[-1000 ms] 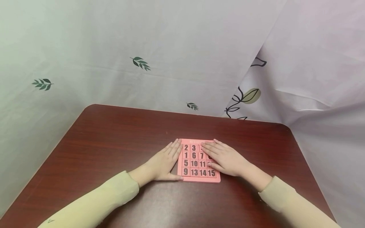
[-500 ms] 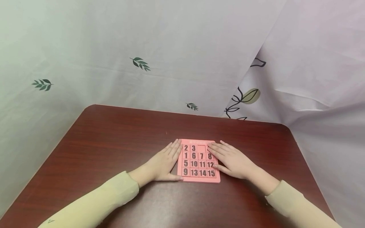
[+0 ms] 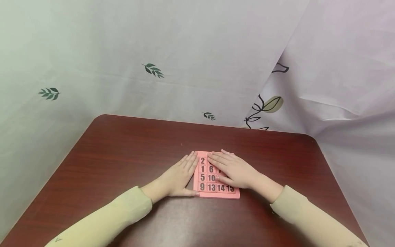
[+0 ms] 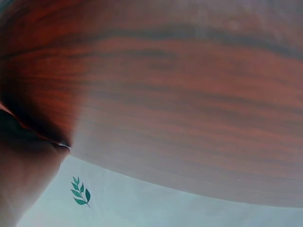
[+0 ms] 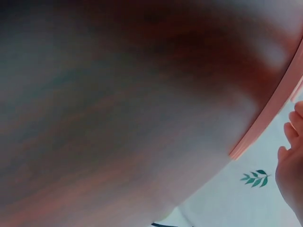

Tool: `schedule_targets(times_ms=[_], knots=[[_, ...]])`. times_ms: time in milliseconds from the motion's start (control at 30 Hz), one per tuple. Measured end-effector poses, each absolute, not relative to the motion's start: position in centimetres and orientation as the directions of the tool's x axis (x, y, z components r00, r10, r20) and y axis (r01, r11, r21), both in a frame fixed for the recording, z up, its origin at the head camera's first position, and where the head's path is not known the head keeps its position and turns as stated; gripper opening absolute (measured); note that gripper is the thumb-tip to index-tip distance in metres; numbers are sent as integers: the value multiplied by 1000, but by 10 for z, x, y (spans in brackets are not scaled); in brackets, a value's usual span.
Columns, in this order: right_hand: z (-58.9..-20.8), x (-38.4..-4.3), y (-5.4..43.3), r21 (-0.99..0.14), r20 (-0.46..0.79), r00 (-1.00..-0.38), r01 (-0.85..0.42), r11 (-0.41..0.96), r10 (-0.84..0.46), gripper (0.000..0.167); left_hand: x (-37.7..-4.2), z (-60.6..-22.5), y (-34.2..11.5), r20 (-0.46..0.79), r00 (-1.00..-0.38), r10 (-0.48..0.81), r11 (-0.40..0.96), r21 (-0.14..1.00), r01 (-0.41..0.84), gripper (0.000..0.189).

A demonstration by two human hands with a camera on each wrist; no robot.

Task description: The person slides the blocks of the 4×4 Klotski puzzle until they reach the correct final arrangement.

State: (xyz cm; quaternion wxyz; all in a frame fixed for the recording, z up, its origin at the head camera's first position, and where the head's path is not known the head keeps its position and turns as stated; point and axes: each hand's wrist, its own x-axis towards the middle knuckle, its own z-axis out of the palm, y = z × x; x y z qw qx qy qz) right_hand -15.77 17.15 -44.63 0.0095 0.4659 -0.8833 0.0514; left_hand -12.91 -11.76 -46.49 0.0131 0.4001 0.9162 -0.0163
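A pink sliding number puzzle [image 3: 216, 195] lies flat on the table, its tiles marked with black numbers. Along its left edge rests my left hand [image 3: 177, 176], fingers straight, thumb at the lower left corner. My right hand [image 3: 236, 169] lies over the puzzle's upper right part with straight fingers, the fingertips on the top row right of tile 2. Beneath it, much of the right side of the upper rows is hidden. In the right wrist view, the puzzle's side [image 5: 270, 111] and part of the right hand [image 5: 291, 161] show at the right.
The dark red wooden table [image 3: 129, 147] has rounded far corners. Behind it hangs a pale curtain [image 3: 185, 41] printed with green leaf sprigs, with another fold of cloth [image 3: 348, 85] on the right.
My right hand first drew right, baring a gap in the top row beside tile 3, then came back left over tile 3. The left hand stays at the left edge.
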Motion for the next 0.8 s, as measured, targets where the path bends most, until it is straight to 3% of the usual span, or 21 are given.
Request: schedule_targets(times_ms=[200,533,800], knots=[[-446,-158,178,-116,18,-586,-806,581,-810,68,-129,-466,-117,-38,-681,731,680,-39,732,121],[-449,-154,204,-116,60,-611,-790,602,-789,72,-132,-468,-116,-27,-681,732,680,-31,732,122],[-446,-154,192,-150,71,-600,-796,586,-797,74,-132,-470,-117,-25,-676,736,676,-27,737,121]])
